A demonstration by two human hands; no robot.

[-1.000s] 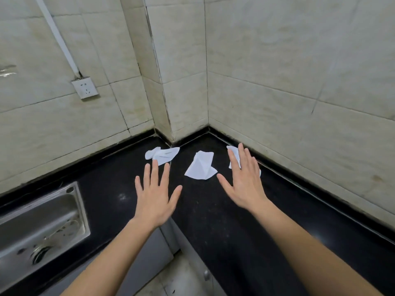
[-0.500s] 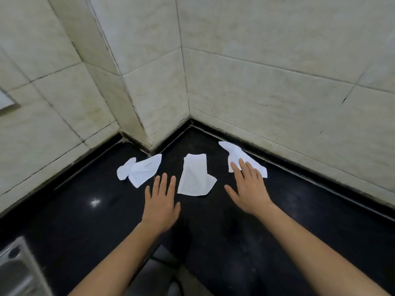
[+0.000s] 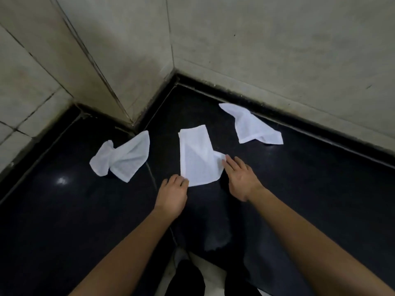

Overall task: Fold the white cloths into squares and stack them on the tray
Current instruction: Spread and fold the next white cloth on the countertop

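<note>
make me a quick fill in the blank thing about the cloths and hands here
1. The black counter holds ____ white cloths.
2. The cloth that both the left hand and the right hand have reached is the ____ one of the row.
3. The left hand is at that cloth's near ____ corner.

Missing words: three; middle; left
</note>
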